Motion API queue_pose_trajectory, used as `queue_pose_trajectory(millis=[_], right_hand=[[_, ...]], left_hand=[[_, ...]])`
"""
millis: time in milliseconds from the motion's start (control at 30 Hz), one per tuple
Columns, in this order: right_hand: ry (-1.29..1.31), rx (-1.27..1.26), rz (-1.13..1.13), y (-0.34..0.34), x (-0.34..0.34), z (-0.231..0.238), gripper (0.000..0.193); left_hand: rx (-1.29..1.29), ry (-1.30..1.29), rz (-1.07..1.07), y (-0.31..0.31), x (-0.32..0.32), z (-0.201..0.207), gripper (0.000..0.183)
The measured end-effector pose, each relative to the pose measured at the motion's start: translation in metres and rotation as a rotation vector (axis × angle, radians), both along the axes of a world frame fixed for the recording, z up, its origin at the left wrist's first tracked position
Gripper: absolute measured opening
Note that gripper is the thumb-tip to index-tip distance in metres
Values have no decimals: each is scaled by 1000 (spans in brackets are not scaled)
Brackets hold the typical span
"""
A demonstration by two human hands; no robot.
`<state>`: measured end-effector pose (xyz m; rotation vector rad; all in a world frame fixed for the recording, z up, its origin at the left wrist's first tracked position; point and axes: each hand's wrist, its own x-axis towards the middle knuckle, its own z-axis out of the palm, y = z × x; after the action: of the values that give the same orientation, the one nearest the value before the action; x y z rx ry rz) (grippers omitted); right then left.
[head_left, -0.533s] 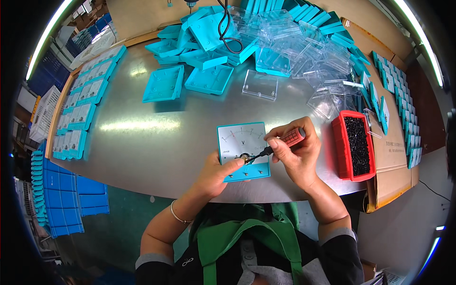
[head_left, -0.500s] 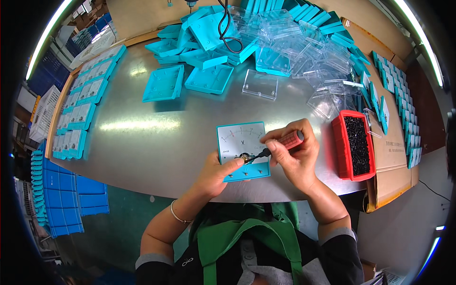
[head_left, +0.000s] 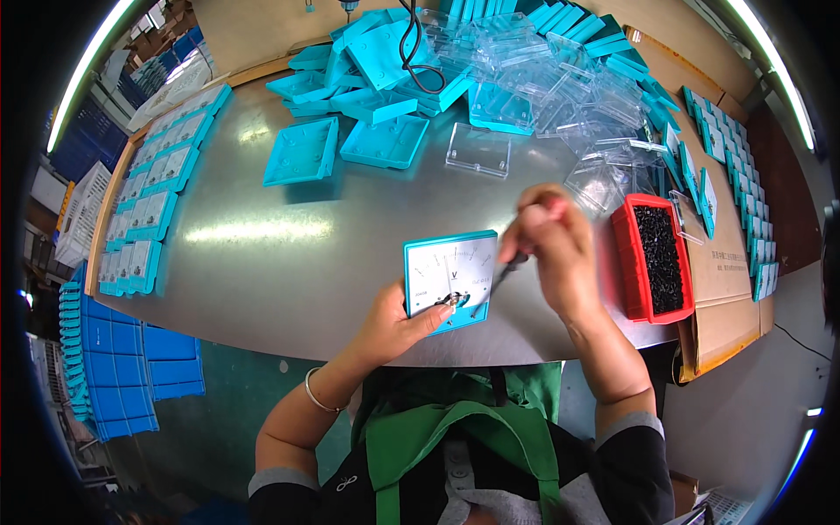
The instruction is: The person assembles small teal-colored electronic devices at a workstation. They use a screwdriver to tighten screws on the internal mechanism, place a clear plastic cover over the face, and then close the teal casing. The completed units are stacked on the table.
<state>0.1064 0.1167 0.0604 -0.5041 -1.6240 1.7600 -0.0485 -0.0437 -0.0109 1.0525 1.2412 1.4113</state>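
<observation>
My left hand [head_left: 396, 322] grips the lower left corner of a square panel meter [head_left: 437, 262] with a turquoise frame and a white scale dial. My left thumb lies on the bare movement at the bottom of the dial. To the right of the meter, my right hand [head_left: 560, 254] is closed around a screwdriver with a red handle [head_left: 555, 207], smeared by motion. Its dark shaft points down toward the meter's right edge; whether the tip touches anything cannot be made out.
Turquoise housings [head_left: 300, 152] and clear covers [head_left: 477, 150] are heaped at the back. A red bin [head_left: 628, 262] of small black parts stands at the right. Rows of meters line the left edge [head_left: 153, 213] and the cardboard [head_left: 719, 271] side. A black cable [head_left: 409, 52] hangs over the heap.
My right hand has lifted the screwdriver off the meter's movement, up and to the right. The meter has tilted slightly in my left hand.
</observation>
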Motion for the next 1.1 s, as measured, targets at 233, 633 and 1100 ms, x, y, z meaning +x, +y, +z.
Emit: queue_pose_trajectory(millis=[233, 633, 1100], right_hand=[[-414, 624, 6, -3, -5, -21, 45], [-511, 484, 235, 57, -8, -34, 54], [-353, -128, -55, 35, -4, -32, 18]], left_hand=[[-53, -231, 6, 9, 3, 1, 36], [-129, -37, 75, 1, -24, 3, 40], [102, -404, 324, 2, -44, -3, 46]])
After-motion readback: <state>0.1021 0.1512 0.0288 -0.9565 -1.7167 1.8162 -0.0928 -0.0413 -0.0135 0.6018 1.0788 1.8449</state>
